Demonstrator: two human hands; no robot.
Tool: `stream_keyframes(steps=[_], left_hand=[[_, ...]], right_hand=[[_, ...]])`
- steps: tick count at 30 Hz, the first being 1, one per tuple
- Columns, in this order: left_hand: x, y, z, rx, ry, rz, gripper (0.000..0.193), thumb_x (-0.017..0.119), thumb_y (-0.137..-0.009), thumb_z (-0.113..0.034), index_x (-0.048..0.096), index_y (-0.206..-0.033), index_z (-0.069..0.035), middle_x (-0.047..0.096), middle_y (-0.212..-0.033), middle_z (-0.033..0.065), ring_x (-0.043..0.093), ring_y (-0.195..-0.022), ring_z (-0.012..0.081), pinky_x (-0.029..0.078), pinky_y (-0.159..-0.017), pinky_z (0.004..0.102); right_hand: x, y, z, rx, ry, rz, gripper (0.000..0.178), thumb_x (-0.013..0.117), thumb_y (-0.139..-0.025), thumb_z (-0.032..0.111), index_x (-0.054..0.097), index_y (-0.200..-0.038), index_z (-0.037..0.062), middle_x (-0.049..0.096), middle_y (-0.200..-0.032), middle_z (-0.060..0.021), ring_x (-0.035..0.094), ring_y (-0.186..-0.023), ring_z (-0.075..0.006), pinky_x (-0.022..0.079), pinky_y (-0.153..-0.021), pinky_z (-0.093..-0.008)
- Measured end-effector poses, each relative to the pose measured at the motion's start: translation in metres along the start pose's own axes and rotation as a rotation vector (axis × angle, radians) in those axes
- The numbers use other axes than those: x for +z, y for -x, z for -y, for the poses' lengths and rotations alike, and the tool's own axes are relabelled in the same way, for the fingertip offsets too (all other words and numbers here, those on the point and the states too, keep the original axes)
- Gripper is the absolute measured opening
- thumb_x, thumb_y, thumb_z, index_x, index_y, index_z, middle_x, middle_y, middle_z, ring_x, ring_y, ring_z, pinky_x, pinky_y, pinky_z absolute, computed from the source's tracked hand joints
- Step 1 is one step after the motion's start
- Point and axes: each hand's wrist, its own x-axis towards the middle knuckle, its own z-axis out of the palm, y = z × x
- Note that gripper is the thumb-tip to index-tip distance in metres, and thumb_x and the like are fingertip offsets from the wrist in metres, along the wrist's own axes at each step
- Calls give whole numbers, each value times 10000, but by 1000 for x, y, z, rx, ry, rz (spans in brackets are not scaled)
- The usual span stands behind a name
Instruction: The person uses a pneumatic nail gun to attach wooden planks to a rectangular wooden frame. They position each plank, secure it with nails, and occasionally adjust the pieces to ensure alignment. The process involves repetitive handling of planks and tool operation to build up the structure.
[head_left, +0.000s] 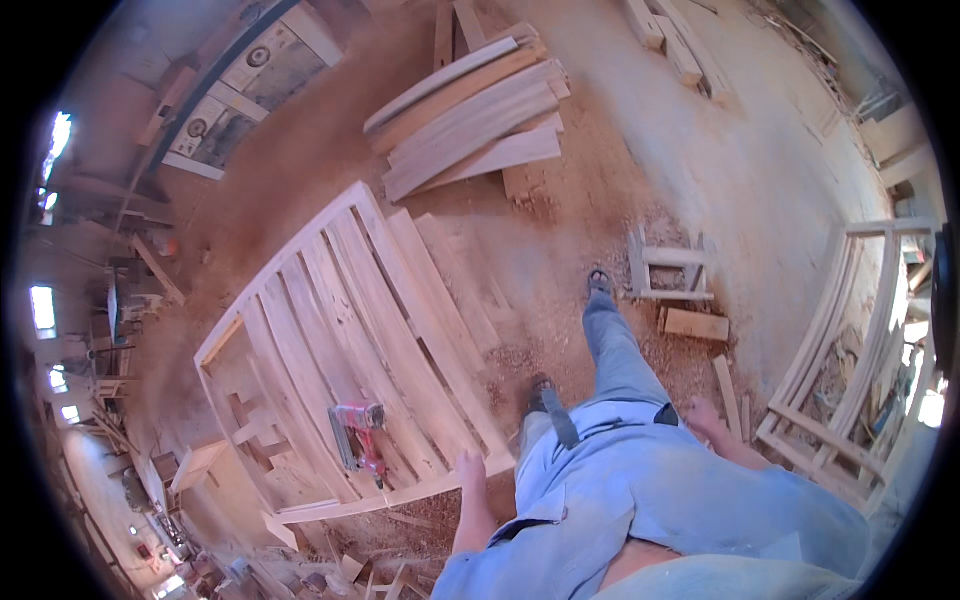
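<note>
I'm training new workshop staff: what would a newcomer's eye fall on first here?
The large, pale wooden frame with parallel slats comes first, spread across the left-centre of the view. Lying on it, a red-and-grey pistol-shaped power tool stands out by colour, left of the person's left hand. Near the top centre sits a loose stack of long, pale-brown wooden boards.

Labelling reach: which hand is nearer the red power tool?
Left. The left hand is by the slatted frame, right of the power tool; the right hand is much farther right.
</note>
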Motion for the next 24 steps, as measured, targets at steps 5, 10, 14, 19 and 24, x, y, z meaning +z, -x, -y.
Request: stream_keyframes(steps=[5, 10, 14, 19, 24], left_hand=[[42, 107, -91, -338, 322, 184, 401, 613, -886, -220, 637, -1168, 64, 678, -1023, 256, 654, -1017, 371, 507, -895, 418], [72, 127, -67, -34, 306, 252, 341, 650, -878, -296, 659, -964, 35, 675, -875, 185, 667, -882, 295, 502, -821, 427], [70, 130, -129, 57, -55, 122, 356, 642, -871, -323, 573, -802, 20, 659, -862, 254, 658, -860, 415, 476, -758, 505], [65, 77, -252, 139, -59, 122, 563, 604, -920, -307, 561, -1355, 48, 628, -1290, 276, 608, -1221, 381, 469, -1043, 410], [20, 96, -412, 165, 150, 18, 574, 609, -936, -281, 527, -1395, 54, 653, -1269, 261, 636, -1196, 338, 477, -1030, 400]], right_hand=[[-126, -148, 55, -71, -495, -117, 302, 591, -824, 102, 670, -1092, -13, 688, -830, -128, 674, -765, -205, 533, -663, -360], [-237, -261, 97, -247, -410, -188, 325, 565, -848, 60, 642, -1157, -10, 671, -809, -62, 612, -641, -148, 506, -610, -312], [-286, -234, 116, -216, -610, -166, 305, 563, -863, 62, 641, -1146, -21, 634, -764, -39, 579, -606, -126, 483, -569, -282], [-223, -253, -33, -84, -336, -114, 247, 580, -877, 120, 666, -1072, -5, 618, -707, -44, 580, -577, -156, 476, -531, -308], [-207, -156, -62, 271, -55, 162, 211, 575, -832, 135, 728, -842, -10, 715, -892, -225, 723, -854, -343, 566, -758, -474]])
